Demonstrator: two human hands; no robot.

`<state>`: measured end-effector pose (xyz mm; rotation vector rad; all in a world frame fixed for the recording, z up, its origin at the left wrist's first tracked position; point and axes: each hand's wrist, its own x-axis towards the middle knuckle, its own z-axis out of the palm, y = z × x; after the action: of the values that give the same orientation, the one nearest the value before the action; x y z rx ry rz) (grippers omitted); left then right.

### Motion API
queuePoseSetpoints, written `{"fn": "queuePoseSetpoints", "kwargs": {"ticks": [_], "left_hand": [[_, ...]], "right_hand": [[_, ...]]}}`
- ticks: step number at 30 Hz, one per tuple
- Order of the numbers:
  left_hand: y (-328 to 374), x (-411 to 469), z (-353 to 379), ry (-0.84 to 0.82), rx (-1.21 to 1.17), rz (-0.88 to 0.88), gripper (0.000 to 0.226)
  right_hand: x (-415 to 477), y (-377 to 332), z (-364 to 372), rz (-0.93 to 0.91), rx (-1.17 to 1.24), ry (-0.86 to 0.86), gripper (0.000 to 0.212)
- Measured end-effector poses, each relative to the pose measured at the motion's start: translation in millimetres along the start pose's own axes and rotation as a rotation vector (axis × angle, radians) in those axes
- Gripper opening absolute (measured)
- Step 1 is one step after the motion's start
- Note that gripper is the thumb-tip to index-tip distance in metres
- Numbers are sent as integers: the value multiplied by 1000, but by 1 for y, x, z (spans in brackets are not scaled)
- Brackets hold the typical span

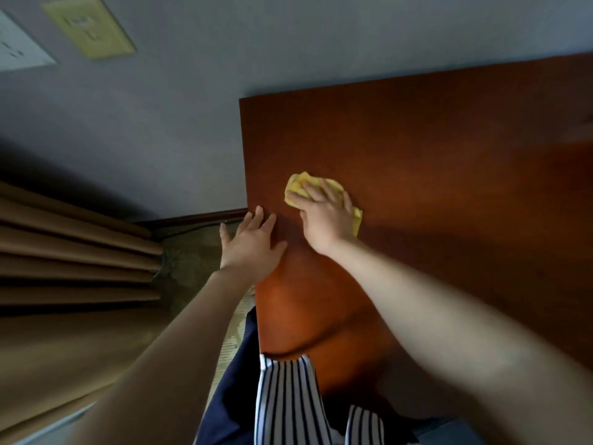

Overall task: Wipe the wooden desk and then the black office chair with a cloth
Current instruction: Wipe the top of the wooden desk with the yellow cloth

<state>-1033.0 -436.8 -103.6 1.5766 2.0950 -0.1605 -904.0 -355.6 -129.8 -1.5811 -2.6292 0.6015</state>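
Right grip (324, 216), fingers spread flat, presses the cloth (296, 187) onto the worktop (449, 175) near its left edge. Left grip (253, 245), fingers straight, rests flat on that edge.

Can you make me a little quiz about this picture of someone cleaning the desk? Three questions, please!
1. True or false: the right hand presses a yellow cloth onto the wooden desk.
2. Which hand lies flat at the desk's edge, holding nothing? A) left hand B) right hand
3. Fill in: seen from the person, the brown curtain hangs on the desk's ____ side.

Key: 1 true; 2 A; 3 left.
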Motion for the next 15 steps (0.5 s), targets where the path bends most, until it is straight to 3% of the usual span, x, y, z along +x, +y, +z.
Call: {"fn": "queuePoseSetpoints", "kwargs": {"ticks": [3, 5, 11, 15], "left_hand": [[-6, 3, -12, 116, -43, -1, 50], [-8, 5, -16, 152, -39, -5, 52], [-1, 22, -20, -4, 14, -32, 110], [11, 39, -21, -147, 188, -12, 143]], "right_hand": [[-25, 2, 6, -142, -30, -3, 46], [-43, 10, 6, -247, -58, -30, 45], [-92, 66, -6, -544, -128, -115, 55], [-82, 113, -32, -388, -61, -76, 53]]}}
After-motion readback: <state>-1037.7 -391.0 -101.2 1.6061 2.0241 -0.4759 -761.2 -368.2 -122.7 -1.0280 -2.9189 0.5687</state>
